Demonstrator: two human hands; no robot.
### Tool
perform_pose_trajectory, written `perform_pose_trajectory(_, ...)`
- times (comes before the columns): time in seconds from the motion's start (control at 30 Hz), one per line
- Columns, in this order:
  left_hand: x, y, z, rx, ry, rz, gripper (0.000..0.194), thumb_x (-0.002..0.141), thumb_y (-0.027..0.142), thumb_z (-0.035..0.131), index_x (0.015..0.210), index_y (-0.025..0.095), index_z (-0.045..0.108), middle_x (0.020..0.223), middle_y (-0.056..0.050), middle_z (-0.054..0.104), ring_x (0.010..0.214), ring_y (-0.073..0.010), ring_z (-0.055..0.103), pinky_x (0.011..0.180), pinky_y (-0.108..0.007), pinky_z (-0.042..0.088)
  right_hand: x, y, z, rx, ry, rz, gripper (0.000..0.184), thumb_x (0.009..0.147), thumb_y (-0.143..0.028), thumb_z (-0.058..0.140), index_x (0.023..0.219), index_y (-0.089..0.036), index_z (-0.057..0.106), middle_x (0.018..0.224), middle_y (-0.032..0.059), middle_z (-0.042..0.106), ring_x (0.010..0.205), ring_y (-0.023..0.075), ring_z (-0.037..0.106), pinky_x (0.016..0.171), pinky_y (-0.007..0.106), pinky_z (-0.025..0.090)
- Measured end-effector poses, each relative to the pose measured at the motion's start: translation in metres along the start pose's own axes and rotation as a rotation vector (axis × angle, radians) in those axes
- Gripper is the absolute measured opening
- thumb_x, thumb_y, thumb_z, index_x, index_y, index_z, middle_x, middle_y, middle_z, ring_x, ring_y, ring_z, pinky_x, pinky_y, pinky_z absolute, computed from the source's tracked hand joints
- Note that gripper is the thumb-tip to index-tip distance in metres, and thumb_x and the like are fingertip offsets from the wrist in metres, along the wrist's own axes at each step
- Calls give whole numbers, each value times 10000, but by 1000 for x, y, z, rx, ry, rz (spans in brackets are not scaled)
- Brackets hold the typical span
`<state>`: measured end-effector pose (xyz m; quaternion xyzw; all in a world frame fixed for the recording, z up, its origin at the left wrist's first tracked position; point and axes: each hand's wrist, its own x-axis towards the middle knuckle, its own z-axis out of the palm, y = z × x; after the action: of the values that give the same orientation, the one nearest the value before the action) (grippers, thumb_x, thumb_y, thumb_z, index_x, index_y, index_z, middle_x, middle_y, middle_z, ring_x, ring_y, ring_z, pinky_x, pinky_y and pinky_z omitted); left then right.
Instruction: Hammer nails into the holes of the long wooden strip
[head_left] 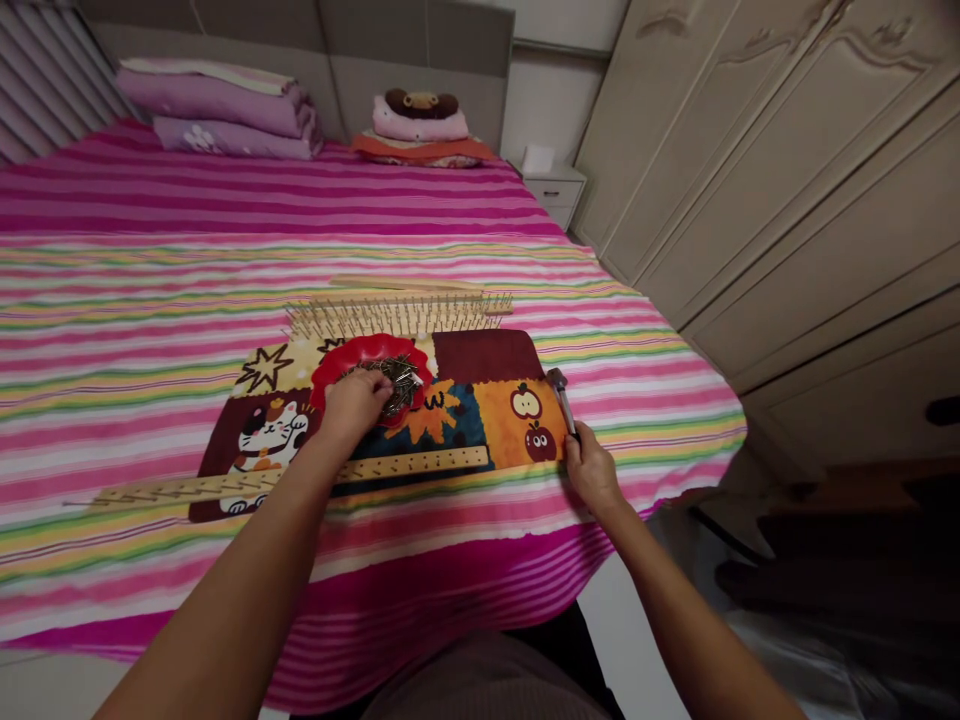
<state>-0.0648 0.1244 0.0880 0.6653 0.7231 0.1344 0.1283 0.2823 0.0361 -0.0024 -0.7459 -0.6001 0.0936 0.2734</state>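
Observation:
My left hand (pixel 355 402) reaches over a red scalloped dish (pixel 324 372) of loose nails (pixel 403 378). Its fingers are bent together among the nails, and what they pinch is too small to make out. A hammer (pixel 566 408) is gripped by its handle in my right hand (pixel 594 468), head pointing away from me, at the right edge of the patterned mat (pixel 487 357). Across the near side of the mat lies a wooden strip (pixel 427 462) with a row of holes on its right part and nails standing along its left part, partly behind my left forearm.
Beyond the dish, several wooden strips (pixel 352 298) bristle with upright nails. A striped sheet (pixel 645 350) covers the bed. Folded bedding (pixel 225 105) and a pillow stack (pixel 420 125) sit at the headboard; a nightstand (pixel 553 188) and wardrobe (pixel 720 170) stand to the right.

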Motion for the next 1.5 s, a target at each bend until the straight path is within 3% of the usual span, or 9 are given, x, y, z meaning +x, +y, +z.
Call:
perform_pose_trajectory(0.23, -10, -18, -22, -904, 96, -295, 210, 554, 218, 674, 752, 170, 621, 579, 25, 618, 523, -118, 557, 553, -247, 453, 0, 3, 2, -7, 10, -8, 433, 884, -331, 340, 1156, -119, 602, 781, 104, 702, 612, 229, 600, 569, 296, 403)
perform_pose_trajectory(0.37, -20, -18, -30, -1122, 30, -378, 255, 527, 173, 676, 778, 146, 641, 556, 26, 612, 468, -78, 535, 497, -198, 447, -1, 2, 2, -1, 10, 3, 436, 887, -331, 337, 1161, -120, 602, 785, 101, 703, 617, 224, 601, 575, 291, 398)
perform_pose_trajectory(0.47, -29, -19, -35, -1159, -67, -371, 234, 514, 194, 701, 735, 126, 669, 591, -10, 643, 516, -93, 576, 540, -215, 492, -1, 3, 2, -4, 20, -6, 435, 886, -335, 336, 1161, -129, 602, 783, 97, 705, 620, 225, 599, 574, 291, 397)
perform_pose_trajectory(0.63, -47, -10, -36, -1099, -119, -241, 406, 447, 296, 811, 809, 140, 713, 663, -26, 685, 611, -148, 630, 661, -308, 546, -1, 2, 3, -26, 14, 11, 435, 888, -339, 333, 1155, -118, 595, 814, 118, 712, 650, 241, 613, 584, 299, 405)
perform_pose_trajectory(0.8, -67, 22, -18, -970, -107, -105, 330, 500, 395, 804, 739, 181, 729, 803, -43, 720, 770, -180, 652, 747, -320, 542, 0, 1, 2, -39, 1, 24, 438, 879, -317, 344, 1178, -99, 578, 873, 142, 714, 713, 256, 627, 618, 306, 422)
perform_pose_trajectory(0.93, -82, 45, -1, -1057, -187, -139, 375, 474, 425, 811, 731, 174, 704, 818, -45, 721, 757, -180, 647, 733, -339, 545, 0, 0, 1, -36, -8, 15, 432, 893, -320, 343, 1188, -102, 572, 863, 136, 715, 719, 253, 625, 618, 301, 427)
perform_pose_trajectory(1.07, -104, 58, 12, -1073, -124, -141, 341, 498, 390, 798, 736, 184, 667, 680, 0, 674, 672, -150, 633, 666, -297, 533, -1, -2, -1, -21, -15, 19, 424, 900, -301, 341, 1195, -94, 565, 893, 144, 716, 735, 252, 629, 639, 303, 436)
perform_pose_trajectory(1.23, -131, 65, 33, -1006, -41, -165, 227, 630, 404, 696, 737, 205, 674, 674, 8, 676, 611, -126, 605, 586, -251, 505, -1, -4, -2, -19, -38, 49, 395, 906, -281, 362, 1203, -112, 560, 890, 137, 719, 754, 262, 637, 655, 307, 436)
perform_pose_trajectory(1.5, -135, 66, 75, -1010, 79, -207, 271, 705, 424, 643, 853, 201, 684, 777, -11, 708, 728, -151, 664, 719, -282, 532, -2, -8, -5, 9, -64, 68, 374, 911, -258, 368, 1201, -117, 558, 931, 137, 718, 783, 256, 643, 675, 303, 441)
